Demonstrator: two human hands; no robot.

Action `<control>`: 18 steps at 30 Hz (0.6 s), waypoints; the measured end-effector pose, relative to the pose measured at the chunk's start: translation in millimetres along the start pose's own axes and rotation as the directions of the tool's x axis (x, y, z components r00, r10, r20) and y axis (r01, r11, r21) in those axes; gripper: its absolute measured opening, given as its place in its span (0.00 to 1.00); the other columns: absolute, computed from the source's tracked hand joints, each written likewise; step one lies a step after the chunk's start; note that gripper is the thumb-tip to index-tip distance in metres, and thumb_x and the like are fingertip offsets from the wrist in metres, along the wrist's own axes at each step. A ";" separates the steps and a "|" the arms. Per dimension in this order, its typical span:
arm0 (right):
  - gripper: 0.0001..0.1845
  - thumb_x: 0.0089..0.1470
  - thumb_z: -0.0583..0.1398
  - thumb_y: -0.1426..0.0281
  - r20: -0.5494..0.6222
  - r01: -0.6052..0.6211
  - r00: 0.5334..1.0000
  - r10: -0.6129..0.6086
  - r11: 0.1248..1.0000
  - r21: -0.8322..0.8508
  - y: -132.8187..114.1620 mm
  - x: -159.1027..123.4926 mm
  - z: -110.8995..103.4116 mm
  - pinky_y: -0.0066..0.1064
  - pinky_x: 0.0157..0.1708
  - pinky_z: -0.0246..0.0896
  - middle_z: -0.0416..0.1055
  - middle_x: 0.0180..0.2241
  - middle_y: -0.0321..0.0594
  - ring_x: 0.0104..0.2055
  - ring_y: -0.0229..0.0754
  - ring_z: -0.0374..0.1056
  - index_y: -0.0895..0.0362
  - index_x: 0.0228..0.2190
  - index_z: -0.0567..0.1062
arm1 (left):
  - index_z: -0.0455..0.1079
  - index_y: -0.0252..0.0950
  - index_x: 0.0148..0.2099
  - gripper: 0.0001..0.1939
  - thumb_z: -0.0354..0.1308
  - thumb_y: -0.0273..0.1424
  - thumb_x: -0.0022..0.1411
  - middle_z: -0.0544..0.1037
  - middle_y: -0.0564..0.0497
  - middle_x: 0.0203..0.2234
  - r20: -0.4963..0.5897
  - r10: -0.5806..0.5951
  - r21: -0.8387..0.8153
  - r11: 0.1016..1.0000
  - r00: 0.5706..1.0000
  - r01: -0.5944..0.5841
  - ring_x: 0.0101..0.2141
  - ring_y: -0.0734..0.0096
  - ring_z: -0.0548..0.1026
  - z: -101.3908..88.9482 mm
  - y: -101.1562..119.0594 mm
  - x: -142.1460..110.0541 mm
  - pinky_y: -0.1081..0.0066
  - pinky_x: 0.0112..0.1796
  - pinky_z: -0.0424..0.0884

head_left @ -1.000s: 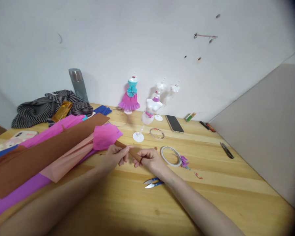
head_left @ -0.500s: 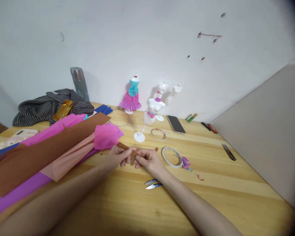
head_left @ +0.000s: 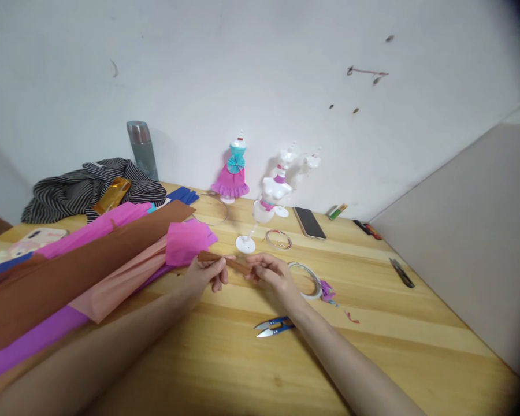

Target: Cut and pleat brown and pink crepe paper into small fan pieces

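A narrow brown paper strip [head_left: 238,266] stretches between my two hands, above the wooden table. My left hand [head_left: 208,275] pinches it between thumb and fingers, with one end sticking out past the thumb. At the strip's other end, my right hand [head_left: 272,274] grips it with closed fingertips. Just beyond the hands stands a small white dress-form [head_left: 276,188] with a pink band at its waist. Blue-handled thread snips [head_left: 274,327] lie below my right wrist. A white roll of tape [head_left: 307,278] is partly covered by my right hand.
Brown, pink and purple paper sheets [head_left: 91,260] spread over the left side. A dressed dress-form [head_left: 233,179] stands near the wall. A phone [head_left: 309,222], a utility knife [head_left: 401,273] and a wire ring [head_left: 278,239] lie to the right. A bottle [head_left: 142,151] stands behind striped cloth [head_left: 69,190].
My hands have moved slightly apart, the right one going right, so more of the brown strip shows between them. The camera view has shifted a little.
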State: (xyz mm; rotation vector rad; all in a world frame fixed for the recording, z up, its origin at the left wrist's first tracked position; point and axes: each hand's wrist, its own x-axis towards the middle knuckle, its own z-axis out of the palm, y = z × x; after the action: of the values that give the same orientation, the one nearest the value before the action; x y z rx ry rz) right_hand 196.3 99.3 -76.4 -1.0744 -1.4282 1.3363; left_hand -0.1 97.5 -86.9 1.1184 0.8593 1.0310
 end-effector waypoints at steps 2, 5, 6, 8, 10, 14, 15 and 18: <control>0.16 0.49 0.59 0.61 0.018 0.056 0.998 -0.056 0.998 0.005 0.1 -1.8 -0.8 0.32 0.30 0.62 0.74 0.32 0.43 0.33 0.42 0.69 0.59 0.37 0.75 | 0.73 0.31 0.40 0.24 0.57 0.48 0.54 0.70 0.56 0.16 0.012 -0.009 0.014 1.000 1.000 0.009 0.13 0.83 0.61 0.2 -1.4 -0.5 0.77 0.17 0.55; 0.19 0.53 0.56 0.57 0.070 0.117 0.992 -0.109 0.986 -0.119 -4.6 -5.9 2.8 0.33 0.33 0.61 0.73 0.33 0.43 0.35 0.43 0.67 0.59 0.37 0.75 | 0.73 0.31 0.34 0.22 0.57 0.48 0.55 0.70 0.55 0.16 0.038 -0.030 0.038 0.999 0.999 0.029 0.13 0.83 0.62 2.4 -3.0 -2.3 0.78 0.17 0.56; 0.19 0.54 0.56 0.56 0.089 0.139 0.988 -0.124 0.972 -0.189 -6.8 -7.0 5.1 0.33 0.34 0.60 0.72 0.31 0.42 0.34 0.43 0.66 0.59 0.36 0.75 | 0.72 0.30 0.30 0.22 0.57 0.48 0.54 0.70 0.54 0.16 0.045 -0.039 0.056 0.998 0.998 0.036 0.13 0.83 0.62 3.1 -3.4 -2.7 0.78 0.17 0.56; 0.18 0.53 0.56 0.57 0.114 0.174 0.983 -0.143 0.926 -0.335 -10.2 -8.8 10.4 0.31 0.31 0.57 0.70 0.27 0.40 0.31 0.41 0.64 0.59 0.31 0.75 | 0.72 0.30 0.29 0.23 0.57 0.48 0.54 0.70 0.54 0.16 0.053 -0.040 0.089 0.995 0.998 0.035 0.14 0.82 0.63 3.7 -4.2 -2.9 0.78 0.17 0.56; 0.16 0.53 0.56 0.59 0.113 0.181 0.983 -0.146 0.880 -0.439 -10.3 -9.6 15.8 0.28 0.26 0.53 0.65 0.21 0.36 0.25 0.38 0.60 0.59 0.24 0.72 | 0.73 0.31 0.33 0.22 0.57 0.48 0.54 0.70 0.55 0.16 0.060 -0.029 0.091 0.996 0.998 0.023 0.14 0.82 0.63 3.0 -5.5 -2.1 0.78 0.17 0.57; 0.17 0.52 0.56 0.63 0.094 0.162 0.987 -0.134 0.875 -0.457 -2.2 -10.3 23.1 0.26 0.21 0.48 0.59 0.16 0.32 0.20 0.34 0.53 0.58 0.17 0.67 | 0.74 0.30 0.39 0.24 0.60 0.48 0.51 0.70 0.55 0.17 0.051 -0.030 0.052 0.998 0.998 0.027 0.14 0.82 0.63 0.4 -8.1 0.3 0.77 0.17 0.56; 0.16 0.52 0.56 0.64 0.087 0.160 0.987 -0.135 0.877 -0.453 0.0 -10.4 23.8 0.26 0.21 0.48 0.59 0.16 0.33 0.21 0.34 0.54 0.58 0.17 0.67 | 0.74 0.30 0.39 0.24 0.61 0.47 0.51 0.70 0.55 0.17 0.041 -0.030 0.028 0.999 0.999 0.029 0.14 0.82 0.63 0.0 -8.3 0.6 0.77 0.17 0.57; 0.15 0.53 0.55 0.65 0.062 0.178 0.984 -0.169 0.859 -0.480 4.2 -10.4 23.3 0.26 0.22 0.50 0.63 0.18 0.34 0.21 0.35 0.56 0.58 0.18 0.68 | 0.73 0.30 0.40 0.24 0.62 0.46 0.50 0.70 0.56 0.17 -0.013 -0.003 -0.060 0.998 1.000 0.003 0.14 0.82 0.63 -0.9 -7.1 1.8 0.77 0.17 0.56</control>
State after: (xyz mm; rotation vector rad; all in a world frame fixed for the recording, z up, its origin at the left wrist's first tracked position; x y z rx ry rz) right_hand 176.2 83.8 -81.8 -1.2123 -1.8862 0.8749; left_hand 1.1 98.6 -94.1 1.0607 0.8349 1.0560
